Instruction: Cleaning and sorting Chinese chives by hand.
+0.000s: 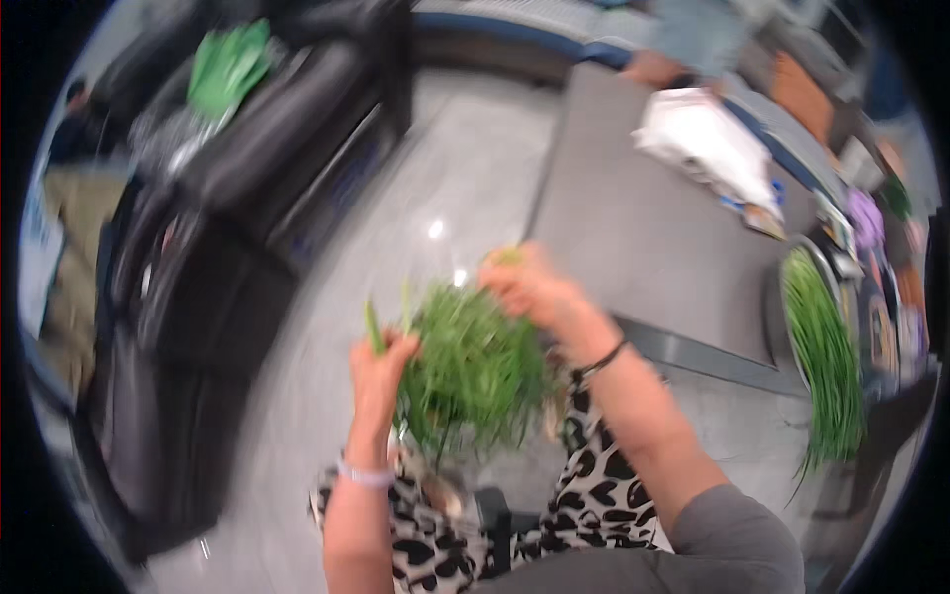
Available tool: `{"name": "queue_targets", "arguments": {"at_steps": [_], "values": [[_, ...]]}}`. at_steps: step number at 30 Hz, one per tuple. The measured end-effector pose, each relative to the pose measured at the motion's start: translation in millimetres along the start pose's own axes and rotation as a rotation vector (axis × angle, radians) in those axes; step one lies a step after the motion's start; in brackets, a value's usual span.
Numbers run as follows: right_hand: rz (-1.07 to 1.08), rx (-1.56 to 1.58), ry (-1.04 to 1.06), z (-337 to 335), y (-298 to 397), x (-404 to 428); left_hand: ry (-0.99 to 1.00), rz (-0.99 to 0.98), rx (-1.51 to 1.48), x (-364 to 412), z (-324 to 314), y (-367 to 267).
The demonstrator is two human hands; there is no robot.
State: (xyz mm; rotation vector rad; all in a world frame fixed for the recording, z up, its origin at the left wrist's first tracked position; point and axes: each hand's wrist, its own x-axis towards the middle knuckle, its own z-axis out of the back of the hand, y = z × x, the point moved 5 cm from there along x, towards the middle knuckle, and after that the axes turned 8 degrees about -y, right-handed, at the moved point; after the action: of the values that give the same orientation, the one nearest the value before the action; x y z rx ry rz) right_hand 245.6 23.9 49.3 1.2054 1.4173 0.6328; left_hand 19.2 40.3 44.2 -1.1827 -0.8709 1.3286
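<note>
My left hand (pixel 380 364) is shut on a thick green stalk (pixel 373 327) that sticks up past the thumb. Between both hands sits a loose, feathery heap of leafy greens (pixel 475 364) above the floor and between my knees. Whatever supports the heap is hidden under the leaves. My right hand (pixel 523 286) is at the heap's upper right, fingers curled around a small yellow-green plant piece (pixel 508 257). Motion blur hides the details of this grip.
A grey table (pixel 631 215) stands to the right, bearing a white bag (pixel 701 141) and a round bowl (pixel 775 312) of long green chives or similar leaves (pixel 824 364). On the left is a black leather sofa (pixel 215 282) with a green plastic bag (pixel 230 70). A person's arm (pixel 653 70) shows beyond the table.
</note>
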Motion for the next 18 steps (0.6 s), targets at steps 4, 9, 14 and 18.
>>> {"name": "queue_targets", "arguments": {"at_steps": [4,9,14,18], "values": [[0.112,-0.378,0.125,-27,0,-7,0.019,0.204,-0.188,16,5,16],[0.227,-0.575,0.032,-59,-18,-13,0.135,0.152,-0.356,5,0,19],[0.260,-0.362,-0.057,-55,-17,-9,0.200,0.134,-0.365,-11,-17,15],[0.262,-0.351,-0.026,-52,-12,-12,0.351,0.277,-0.471,-7,-19,25]]}}
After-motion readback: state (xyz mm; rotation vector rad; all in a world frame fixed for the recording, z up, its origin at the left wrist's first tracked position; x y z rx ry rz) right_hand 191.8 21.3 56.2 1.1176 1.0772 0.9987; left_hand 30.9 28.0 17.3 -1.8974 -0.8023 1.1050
